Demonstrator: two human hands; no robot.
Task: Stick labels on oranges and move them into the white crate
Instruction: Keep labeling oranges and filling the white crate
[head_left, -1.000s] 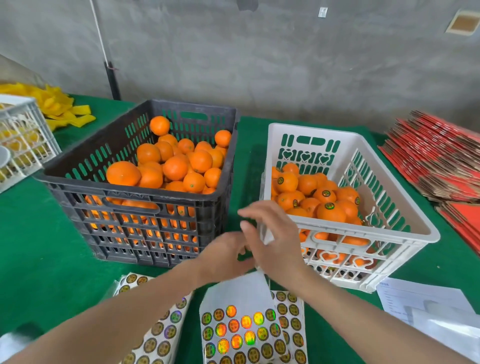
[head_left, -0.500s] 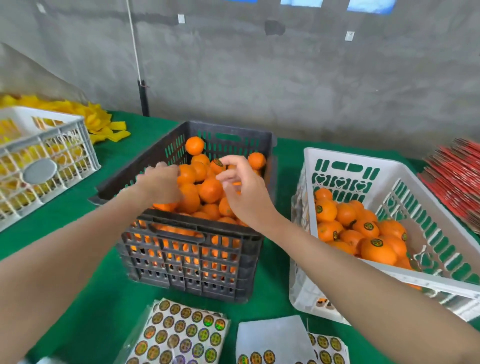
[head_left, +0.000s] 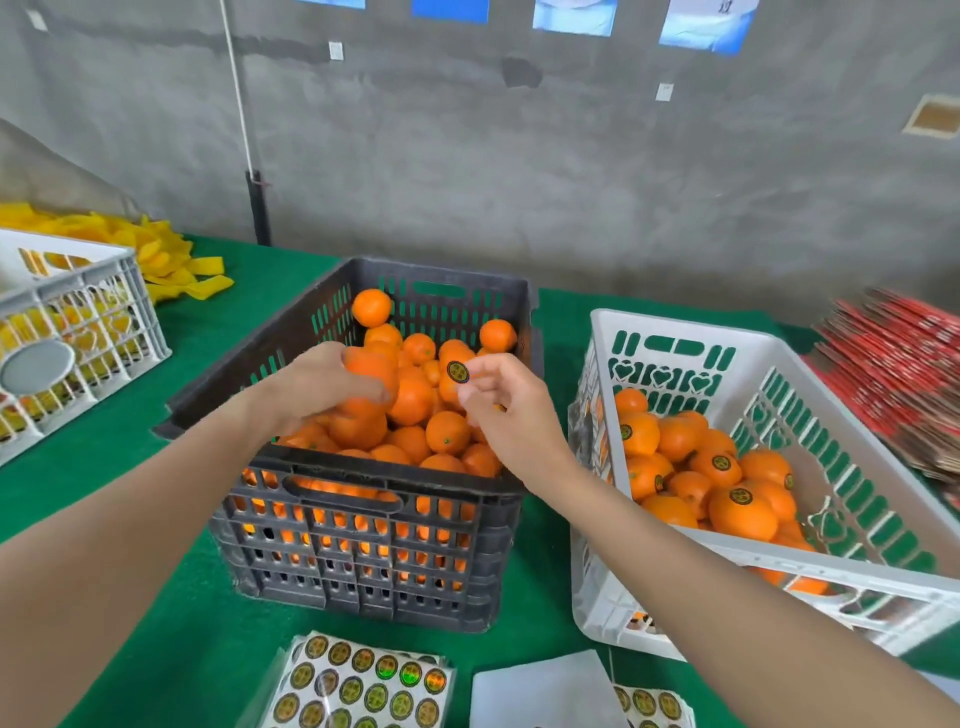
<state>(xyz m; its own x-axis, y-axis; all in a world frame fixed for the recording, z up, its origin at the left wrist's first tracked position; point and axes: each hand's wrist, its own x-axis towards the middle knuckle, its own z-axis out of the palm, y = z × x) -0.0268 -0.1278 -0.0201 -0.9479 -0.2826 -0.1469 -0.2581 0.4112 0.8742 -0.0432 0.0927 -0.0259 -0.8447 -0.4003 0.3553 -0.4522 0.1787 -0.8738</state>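
The left hand (head_left: 311, 387) and the orange (head_left: 371, 364) it grips are blurred; the label (head_left: 458, 371) has print too small to read.

centre frame, the dark crate (head_left: 363, 561) stands open above, but the left hand (head_left: 311, 384) gripping an orange (head_left: 374, 366) and the right hand (head_left: 511, 410) pinching a label (head_left: 457, 372) fill the air over it. a narrow green cloth (head_left: 543, 582) gap parts it from the open-topped white crate (head_left: 675, 325) at right.
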